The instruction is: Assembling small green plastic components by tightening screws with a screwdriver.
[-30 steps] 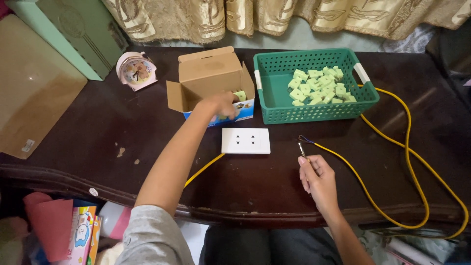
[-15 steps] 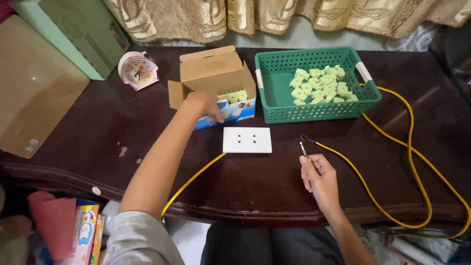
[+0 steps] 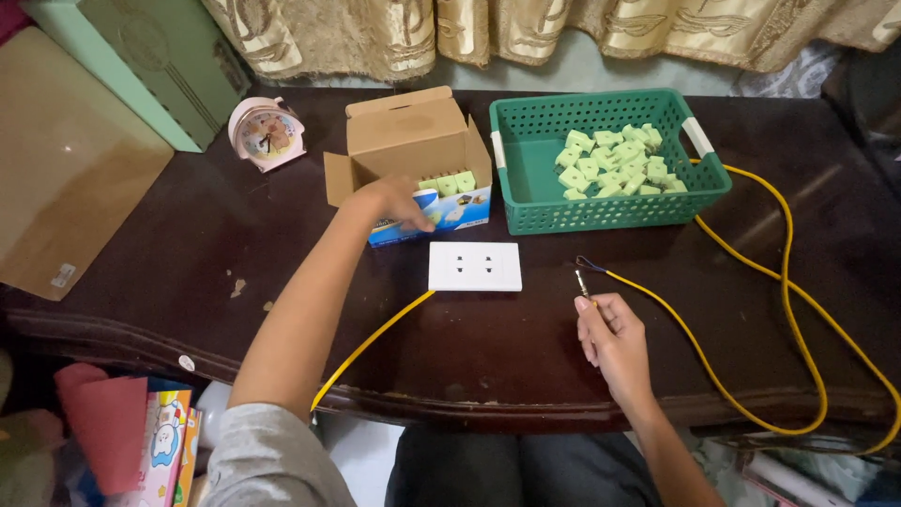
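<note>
Reaching into the cardboard box [image 3: 413, 141] at the back of the table [image 3: 188, 244], the left hand [image 3: 389, 202] curls its fingers at the front edge beside the green plugs [image 3: 449, 184]; whether it pinches one I cannot tell.
Those plugs look small, light and hard, best taken by the sides. The right hand [image 3: 610, 343] pinches the yellow cable [image 3: 751, 376] near its metal tip, just right of the white socket plate [image 3: 475, 267]; more plugs lie in the green basket [image 3: 526, 211].

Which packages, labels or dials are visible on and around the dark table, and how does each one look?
Open brown cardboard box: table centre, blue and white printed front, left hand on it.
Round pink alarm clock: left of the box, pale dial.
Small white sticker: table's front edge.
Colourful picture books: lower left, below the table.
</note>
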